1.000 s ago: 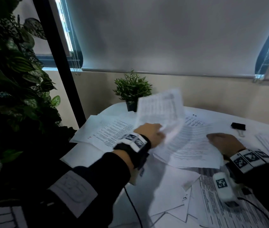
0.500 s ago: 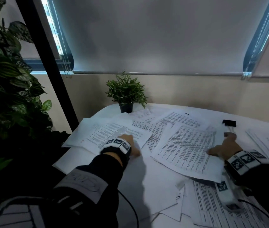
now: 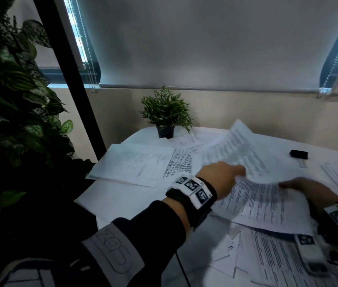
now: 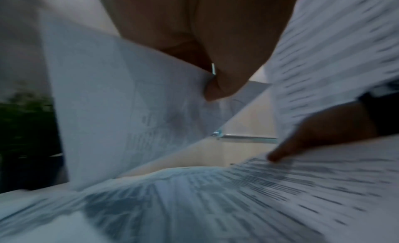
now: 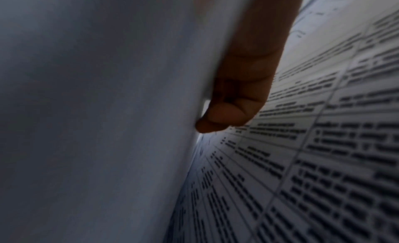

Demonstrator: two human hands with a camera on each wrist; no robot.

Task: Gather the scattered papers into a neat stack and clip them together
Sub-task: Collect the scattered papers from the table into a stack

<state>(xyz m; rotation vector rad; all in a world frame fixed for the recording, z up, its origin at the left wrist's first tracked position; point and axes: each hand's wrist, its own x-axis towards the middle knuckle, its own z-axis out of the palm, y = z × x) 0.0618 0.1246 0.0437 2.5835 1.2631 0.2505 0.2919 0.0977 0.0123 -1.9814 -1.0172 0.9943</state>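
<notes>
White printed paper fills the table (image 3: 122,201). The left hand (image 3: 220,176) pinches one sheet (image 3: 232,150) between thumb and curled fingers, lifting it tilted above the others. The right hand (image 3: 306,188) holds the gathered stack (image 3: 263,206) at its right edge; its thumb (image 5: 235,106) lies against a page, though blur hides how tightly the fingers close. More sheets (image 3: 135,164) lie loose toward the left and near edge, overlapping at angles. A black binder clip (image 3: 298,154) rests on the table well apart, to the right. A small potted plant (image 3: 166,112) stands at the far edge.
</notes>
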